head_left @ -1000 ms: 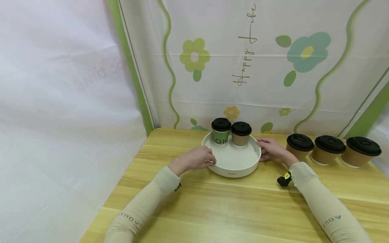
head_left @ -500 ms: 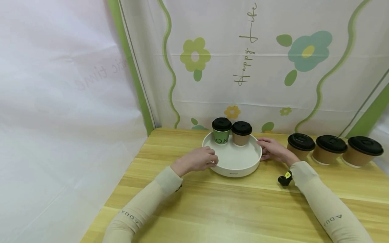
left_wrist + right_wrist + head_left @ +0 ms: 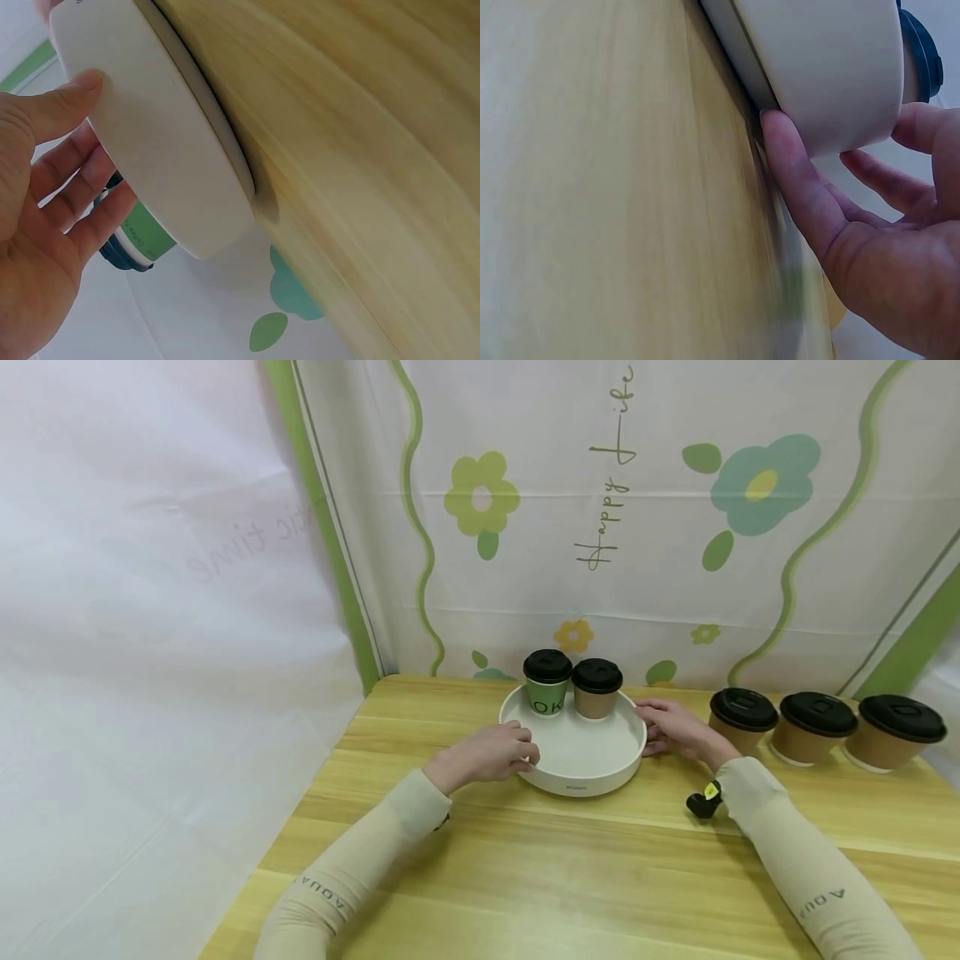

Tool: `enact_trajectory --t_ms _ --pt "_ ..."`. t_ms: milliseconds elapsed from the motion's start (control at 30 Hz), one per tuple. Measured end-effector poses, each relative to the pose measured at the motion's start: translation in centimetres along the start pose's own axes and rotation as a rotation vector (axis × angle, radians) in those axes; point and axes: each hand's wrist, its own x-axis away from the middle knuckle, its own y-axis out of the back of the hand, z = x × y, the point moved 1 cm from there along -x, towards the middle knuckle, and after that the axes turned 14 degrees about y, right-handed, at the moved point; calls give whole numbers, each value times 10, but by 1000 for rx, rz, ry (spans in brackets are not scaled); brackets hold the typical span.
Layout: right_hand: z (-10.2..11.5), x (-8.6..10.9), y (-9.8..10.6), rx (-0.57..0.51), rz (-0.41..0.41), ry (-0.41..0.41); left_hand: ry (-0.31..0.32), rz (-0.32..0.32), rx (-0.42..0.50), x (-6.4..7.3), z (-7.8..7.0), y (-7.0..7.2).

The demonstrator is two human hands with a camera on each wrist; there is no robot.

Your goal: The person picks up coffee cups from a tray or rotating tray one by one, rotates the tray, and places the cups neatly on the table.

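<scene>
A round white tray [image 3: 581,756] sits on the table with two lidded paper coffee cups standing at its far side. One is a green cup [image 3: 546,697], the other a brown cup [image 3: 594,702]; both wear black lids. My left hand [image 3: 491,752] grips the tray's near-left wall. In the left wrist view its thumb [image 3: 75,90] lies on the outer wall, with the fingers at the rim. At the right side my right hand [image 3: 671,727] holds the wall, thumb [image 3: 787,146] low by the base and fingers up at the rim.
Three brown cups with black lids, the nearest a brown cup [image 3: 741,718], stand in a row to the right. A small black object [image 3: 702,803] with a yellow mark lies by the right sleeve. A printed curtain [image 3: 645,577] hangs behind the wooden table [image 3: 555,877].
My left hand has shifted very slightly right along the tray's rim. The tray, the cups and my right hand stay practically where they were.
</scene>
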Motion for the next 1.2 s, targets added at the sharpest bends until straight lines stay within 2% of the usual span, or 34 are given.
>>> enact_trajectory --t_ms 333,533,900,1033,1133,1200 --pt "-1 0 0 -34 13 5 28 39 21 0 7 0" --pt "1 3 -1 -36 9 -5 17 61 83 -1 16 2" --pt "1 4 1 -34 7 -4 -27 32 137 -7 33 -1" --pt "-1 4 1 -45 15 1 0 39 119 -6 29 2" --pt "-1 4 1 -48 16 -1 18 50 68 -4 19 4" --pt "1 4 1 -45 13 -2 7 47 36 -4 10 5"
